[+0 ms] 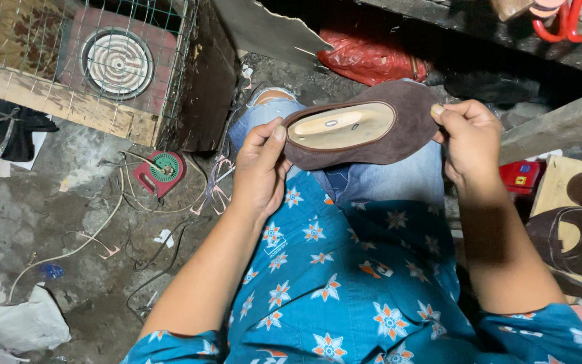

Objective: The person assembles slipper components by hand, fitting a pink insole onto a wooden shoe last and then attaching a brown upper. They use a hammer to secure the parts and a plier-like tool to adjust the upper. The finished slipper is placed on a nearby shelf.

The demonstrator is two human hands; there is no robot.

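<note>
Blue flower-print shirt (345,296) nearest, over denim-clad knees. Left hand (259,172) clamped on heel end of brown suede shoe upper (399,131), thumb on rim. Upper held sole-up above lap, tan insole board (341,126) showing. Right hand (469,138) pinching toe end. Red scissors (570,20) hanging upper right.
</note>
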